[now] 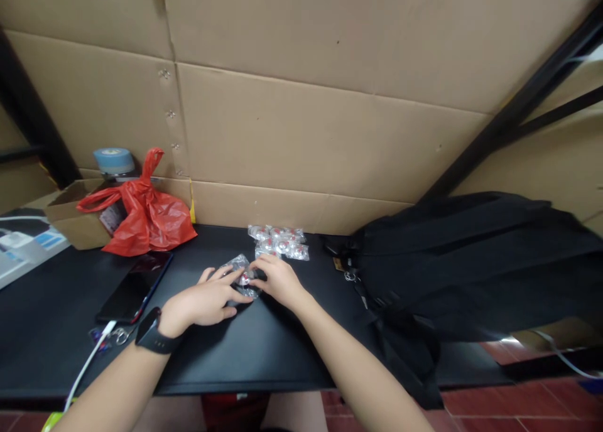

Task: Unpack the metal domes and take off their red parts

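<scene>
On the black table lies a small clear plastic packet (244, 279) with a red-and-white item, too small to name. My left hand (213, 299) rests on its left side, fingers spread and stretched out across the plastic. From the right, my right hand (277, 280) pinches the packet's edge between thumb and fingers. Just beyond that hand, several similar clear packets (282, 242) with round, silvery and red contents lie in a cluster. The right fingertips partly cover the packet between my hands. A black watch is around my left wrist.
Left of my hands, a phone (136, 287) lies plugged into a white cable, beside keyrings (120, 336). Behind it stand a knotted red plastic bag (149, 221), a cardboard box (78, 215) and a blue-lidded container (114, 161). A black backpack (471, 262) fills the right side; cardboard walls the back.
</scene>
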The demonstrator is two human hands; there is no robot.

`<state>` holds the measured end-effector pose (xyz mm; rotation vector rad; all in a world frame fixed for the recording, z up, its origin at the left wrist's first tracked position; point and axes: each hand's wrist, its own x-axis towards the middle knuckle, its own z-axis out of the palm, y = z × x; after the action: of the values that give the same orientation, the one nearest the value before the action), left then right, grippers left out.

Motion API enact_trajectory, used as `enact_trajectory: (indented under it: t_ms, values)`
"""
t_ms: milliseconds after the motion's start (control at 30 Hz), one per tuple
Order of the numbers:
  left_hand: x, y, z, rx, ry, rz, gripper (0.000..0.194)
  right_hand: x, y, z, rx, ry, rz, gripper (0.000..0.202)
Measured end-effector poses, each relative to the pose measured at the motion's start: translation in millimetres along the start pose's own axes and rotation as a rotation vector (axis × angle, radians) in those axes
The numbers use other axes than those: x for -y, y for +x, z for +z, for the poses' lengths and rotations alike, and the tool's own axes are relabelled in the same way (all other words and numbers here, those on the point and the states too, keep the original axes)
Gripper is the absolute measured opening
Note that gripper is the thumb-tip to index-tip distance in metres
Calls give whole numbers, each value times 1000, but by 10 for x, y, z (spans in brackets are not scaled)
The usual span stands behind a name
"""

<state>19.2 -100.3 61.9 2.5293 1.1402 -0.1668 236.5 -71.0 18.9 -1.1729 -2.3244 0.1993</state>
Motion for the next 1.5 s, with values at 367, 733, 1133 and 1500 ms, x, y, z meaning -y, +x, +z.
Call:
enact_trajectory:
  t_ms: [367, 733, 1133, 1500]
  values:
    - [86, -4, 16, -62, 12, 2, 46, 75, 172, 239, -11, -141, 32, 5]
    - [353, 114, 72, -308, 28, -93, 50, -149, 17, 27, 140, 71, -180, 34]
    - [395, 298, 146, -486, -125, -214, 23, -169, 67, 267, -76, 151, 38, 20]
    - [328, 331, 191, -599, -50, -193, 25, 31, 9, 136, 18, 24, -80, 25]
